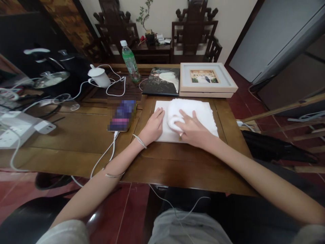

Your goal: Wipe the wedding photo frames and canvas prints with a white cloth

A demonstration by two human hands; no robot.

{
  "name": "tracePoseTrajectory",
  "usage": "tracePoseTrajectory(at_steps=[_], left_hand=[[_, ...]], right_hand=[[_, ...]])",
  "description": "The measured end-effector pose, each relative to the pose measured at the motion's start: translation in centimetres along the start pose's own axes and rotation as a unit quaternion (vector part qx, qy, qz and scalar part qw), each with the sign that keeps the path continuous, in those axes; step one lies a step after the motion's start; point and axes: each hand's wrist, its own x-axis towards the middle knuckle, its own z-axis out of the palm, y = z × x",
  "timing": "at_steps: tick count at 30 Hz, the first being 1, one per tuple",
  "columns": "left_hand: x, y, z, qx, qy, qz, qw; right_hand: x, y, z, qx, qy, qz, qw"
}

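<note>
A flat white board (pixel 164 130) lies on the wooden table, largely covered by a thick white cloth (pixel 205 115). My left hand (pixel 154 126) rests flat along the board's left edge, its fingers stretched out and holding nothing. On the cloth, my right hand (pixel 191 128) presses down with some fingers spread, and a bunched roll of cloth sits in its grip. Most of the board's face is hidden under the cloth and my right hand.
Behind the board are a dark photo panel (pixel 162 81) and a pale framed photo (pixel 208 79). To the left lie a charging phone (pixel 123 116), a green-labelled bottle (pixel 130 62), a white lidded cup (pixel 99 76), cables and a power strip (pixel 17 128). The table's edge (pixel 193 184) runs in front of me.
</note>
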Motion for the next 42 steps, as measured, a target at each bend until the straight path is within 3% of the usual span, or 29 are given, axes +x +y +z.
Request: tracePoseTrajectory(at_steps=[6, 10, 14, 20, 24, 27, 33, 35, 38, 42], left_hand=[[-0.1, 0.1, 0.0, 0.002, -0.001, 0.004, 1.000], [-0.1, 0.3, -0.2, 0.002, -0.001, 0.004, 1.000], [-0.1, 0.4, -0.1, 0.012, -0.008, 0.001, 1.000], [0.0, 0.7, -0.3, -0.013, 0.010, 0.001, 1.000], [0.3, 1.5, -1.4, -0.081, 0.072, -0.025, 0.994], [0.5, 1.8, -2.0, -0.158, 0.141, -0.079, 0.974], [1.0, 1.3, -1.8, -0.249, 0.179, -0.152, 0.940], [1.0, 1.6, -1.8, -0.251, 0.174, -0.152, 0.940], [0.8, 2.3, -2.1, -0.184, 0.148, -0.107, 0.966], [0.5, 2.7, -2.2, -0.067, 0.093, -0.033, 0.993]], right_hand=[[-6.3, -4.1, -0.2, 0.019, -0.038, -0.079, 0.996], [-7.3, -4.3, -0.4, 0.041, -0.036, -0.093, 0.994], [-5.5, -2.5, -0.6, 0.046, -0.030, -0.068, 0.996], [0.1, 1.0, -0.4, 0.017, 0.010, 0.030, 0.999], [3.7, 1.2, -0.2, -0.001, 0.032, 0.073, 0.997], [4.6, -0.3, -0.2, -0.009, 0.009, 0.056, 0.998], [0.6, -4.1, -0.5, 0.025, -0.042, -0.163, 0.985], [-1.2, -4.5, -1.2, 0.041, -0.070, -0.198, 0.977], [-3.3, -4.1, -2.5, 0.067, -0.091, -0.186, 0.976], [-3.9, -2.2, -3.6, 0.057, -0.061, -0.115, 0.990]])
